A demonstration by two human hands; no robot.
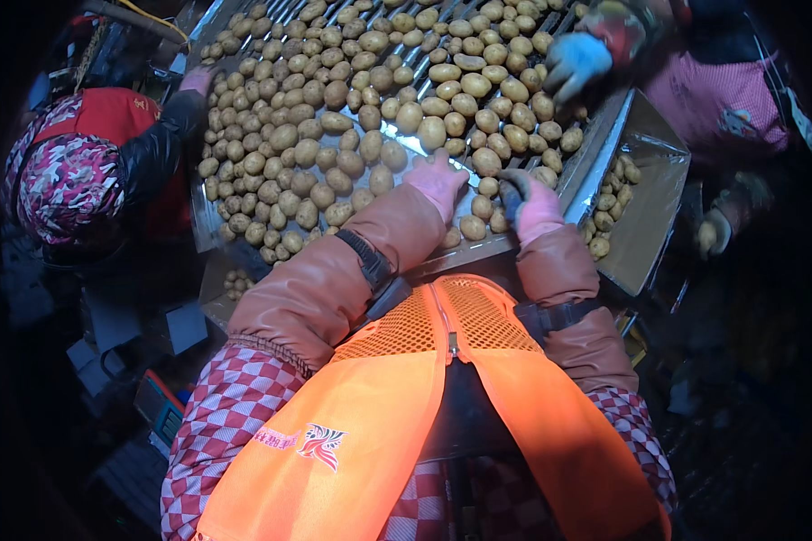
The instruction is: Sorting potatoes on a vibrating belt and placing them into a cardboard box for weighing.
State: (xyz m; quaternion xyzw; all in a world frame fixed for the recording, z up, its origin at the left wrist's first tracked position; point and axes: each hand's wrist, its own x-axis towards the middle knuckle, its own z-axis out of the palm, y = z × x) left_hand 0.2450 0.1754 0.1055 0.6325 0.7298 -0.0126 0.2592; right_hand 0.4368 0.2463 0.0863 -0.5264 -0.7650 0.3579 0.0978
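Note:
Many potatoes (321, 155) lie over a metal sorting table with slats (406, 57). My left hand (438, 181), in a pink glove, reaches over the bare metal near the middle, close to several potatoes; whether it grips one cannot be told. To its right, my right hand (529, 199), in a pink glove with dark fingers, is bent at the table's near right part beside a few potatoes. Its palm side is hidden, so what it holds is unclear. Both forearms wear brown sleeve covers.
A cardboard box (649, 196) lined with plastic holds potatoes at the table's right edge. Another box (215, 287) with small potatoes stands below the near left edge. A co-worker's blue glove (582, 61) is over the potatoes at upper right; another co-worker (74, 162) reaches in from the left.

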